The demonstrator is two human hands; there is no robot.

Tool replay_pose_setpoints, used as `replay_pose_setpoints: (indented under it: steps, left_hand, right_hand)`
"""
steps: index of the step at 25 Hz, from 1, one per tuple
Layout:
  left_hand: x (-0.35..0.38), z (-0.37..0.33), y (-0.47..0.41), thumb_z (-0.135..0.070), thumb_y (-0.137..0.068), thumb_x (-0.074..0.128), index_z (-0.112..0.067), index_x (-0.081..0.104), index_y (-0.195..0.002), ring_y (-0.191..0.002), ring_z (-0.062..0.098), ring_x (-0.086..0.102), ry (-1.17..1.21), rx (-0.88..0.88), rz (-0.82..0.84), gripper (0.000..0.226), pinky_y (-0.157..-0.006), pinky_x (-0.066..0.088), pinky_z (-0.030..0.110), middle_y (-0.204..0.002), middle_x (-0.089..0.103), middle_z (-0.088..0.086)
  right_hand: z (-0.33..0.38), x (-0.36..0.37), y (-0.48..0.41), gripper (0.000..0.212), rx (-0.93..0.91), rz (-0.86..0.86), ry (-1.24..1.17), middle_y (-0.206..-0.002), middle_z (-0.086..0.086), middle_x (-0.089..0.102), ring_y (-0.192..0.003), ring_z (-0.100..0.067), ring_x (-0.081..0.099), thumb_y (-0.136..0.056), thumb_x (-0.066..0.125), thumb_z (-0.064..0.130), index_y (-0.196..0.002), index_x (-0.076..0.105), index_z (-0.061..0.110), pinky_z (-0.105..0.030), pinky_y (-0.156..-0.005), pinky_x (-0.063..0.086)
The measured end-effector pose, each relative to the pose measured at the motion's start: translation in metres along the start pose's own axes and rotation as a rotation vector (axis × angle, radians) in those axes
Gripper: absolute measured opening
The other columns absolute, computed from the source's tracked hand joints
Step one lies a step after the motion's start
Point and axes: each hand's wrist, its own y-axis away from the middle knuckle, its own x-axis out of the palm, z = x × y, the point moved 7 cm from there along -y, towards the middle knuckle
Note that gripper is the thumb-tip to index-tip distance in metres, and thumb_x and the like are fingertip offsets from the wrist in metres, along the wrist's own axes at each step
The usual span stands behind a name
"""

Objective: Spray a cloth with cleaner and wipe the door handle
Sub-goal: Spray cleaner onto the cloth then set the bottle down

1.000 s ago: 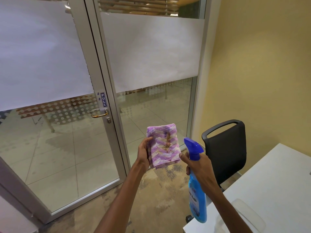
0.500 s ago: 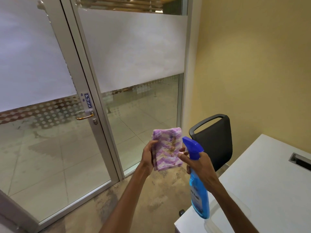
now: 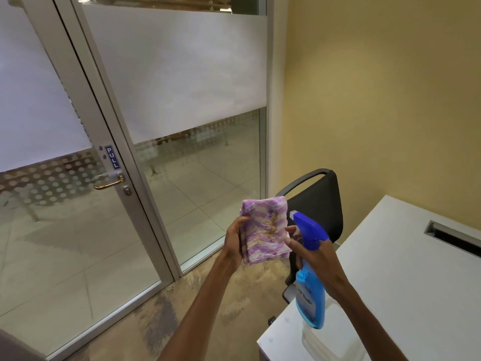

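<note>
The folded purple-and-white cloth [image 3: 264, 230] is held upright by its left edge in the left hand [image 3: 235, 244], fingers closed around it. Just beside it, the right hand [image 3: 318, 259] grips the neck of a blue spray bottle [image 3: 309, 277], nozzle facing the cloth and fingers at the trigger; the bottle's label is too blurred to read. The brass door handle [image 3: 108, 184] sits well apart to the left on a glass door [image 3: 65, 230] with a frosted band, under a small blue sign [image 3: 112, 157] reading "PULL". A black chair [image 3: 316, 201] stands behind the hands, beside a white table [image 3: 406, 269] and a yellow wall [image 3: 377, 100]. The floor [image 3: 161, 308] is mottled brown.
</note>
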Motion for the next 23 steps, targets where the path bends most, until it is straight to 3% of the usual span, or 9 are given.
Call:
replay_pose_setpoints:
  steps: [3, 5, 7, 9, 10, 14, 18, 20, 23]
  left_hand:
    - [0.010, 0.011, -0.004, -0.028, -0.103, 0.044, -0.012, 0.061, -0.110, -0.091, 0.025, 0.066, 0.017, -0.011, -0.007, 0.024, -0.078, 0.061, 0.036, -0.099, 0.066, 0.007]
    - [0.018, 0.025, -0.005, -0.028, -0.103, 0.045, -0.015, 0.062, -0.106, -0.087, 0.024, 0.068, 0.034, -0.037, -0.005, 0.022, -0.071, 0.063, 0.032, -0.095, 0.068, 0.005]
    - [0.027, 0.039, -0.004, -0.028, -0.102, 0.047, -0.016, 0.063, -0.105, -0.084, 0.023, 0.070, 0.058, -0.073, 0.007, 0.021, -0.067, 0.063, 0.032, -0.091, 0.069, 0.004]
    - [0.036, 0.052, -0.005, -0.028, -0.101, 0.048, -0.015, 0.063, -0.105, -0.080, 0.023, 0.072, 0.093, -0.111, 0.024, 0.020, -0.067, 0.063, 0.034, -0.088, 0.071, 0.003]
    - [0.040, 0.058, -0.005, -0.028, -0.100, 0.048, -0.014, 0.063, -0.106, -0.080, 0.023, 0.073, 0.109, -0.127, 0.025, 0.020, -0.068, 0.064, 0.035, -0.088, 0.071, 0.003]
    - [0.049, 0.082, -0.007, -0.028, -0.100, 0.048, -0.015, 0.061, -0.110, -0.090, 0.028, 0.069, 0.099, -0.162, 0.011, 0.021, -0.074, 0.062, 0.039, -0.098, 0.068, 0.006]
    - [0.055, 0.104, -0.009, -0.028, -0.101, 0.048, -0.014, 0.059, -0.110, -0.093, 0.029, 0.068, 0.088, -0.185, -0.029, 0.020, -0.077, 0.061, 0.041, -0.100, 0.067, 0.008]
    - [0.057, 0.111, -0.011, -0.028, -0.100, 0.050, -0.013, 0.060, -0.109, -0.091, 0.030, 0.070, 0.095, -0.197, -0.042, 0.020, -0.073, 0.062, 0.040, -0.097, 0.068, 0.008]
    - [0.054, 0.117, -0.013, -0.028, -0.100, 0.051, -0.015, 0.063, -0.104, -0.076, 0.024, 0.076, 0.095, -0.201, -0.072, 0.018, -0.059, 0.063, 0.034, -0.085, 0.074, 0.003]
  right_hand:
    - [-0.026, -0.030, 0.006, 0.005, -0.036, 0.036, -0.066, -0.059, 0.012, 0.067, -0.054, -0.009, 0.067, -0.093, 0.065, 0.019, -0.088, 0.064, 0.020, -0.031, -0.063, 0.058]
    - [-0.043, -0.049, 0.007, 0.027, -0.017, 0.110, -0.203, -0.070, 0.013, 0.071, -0.060, -0.010, 0.070, -0.084, 0.072, 0.037, -0.105, 0.065, 0.021, -0.020, -0.063, 0.060]
    - [-0.053, -0.052, 0.008, 0.044, -0.039, 0.333, -0.405, -0.085, 0.009, 0.075, -0.070, -0.012, 0.073, -0.081, 0.073, 0.046, -0.115, 0.065, 0.020, -0.021, -0.070, 0.060]
    - [-0.073, -0.043, 0.018, 0.038, 0.004, 0.619, -0.596, -0.103, 0.008, 0.075, -0.085, -0.010, 0.074, -0.087, 0.068, 0.042, -0.120, 0.066, 0.023, -0.022, -0.080, 0.058]
    - [-0.087, -0.045, 0.022, 0.034, 0.058, 0.649, -0.609, -0.103, 0.011, 0.075, -0.085, -0.009, 0.074, -0.086, 0.068, 0.044, -0.116, 0.068, 0.027, -0.020, -0.080, 0.058]
    - [-0.120, -0.058, 0.041, 0.033, 0.136, 0.677, -0.596, -0.100, 0.019, 0.075, -0.085, -0.004, 0.073, -0.083, 0.068, 0.051, -0.111, 0.071, 0.035, -0.017, -0.081, 0.056]
    - [-0.155, -0.069, 0.046, 0.039, 0.364, 0.524, -0.592, -0.096, 0.018, 0.076, -0.088, -0.005, 0.072, -0.072, 0.076, 0.057, -0.105, 0.076, 0.037, -0.014, -0.083, 0.055]
    - [-0.170, -0.075, 0.046, 0.032, 0.341, 0.511, -0.531, -0.103, 0.027, 0.073, -0.097, 0.003, 0.069, -0.084, 0.070, 0.046, -0.116, 0.069, 0.044, -0.010, -0.088, 0.050]
    - [-0.179, -0.087, 0.036, 0.039, 0.228, 0.497, -0.544, -0.105, 0.029, 0.072, -0.097, 0.004, 0.069, -0.076, 0.066, 0.062, -0.114, 0.067, 0.051, -0.013, -0.087, 0.052]
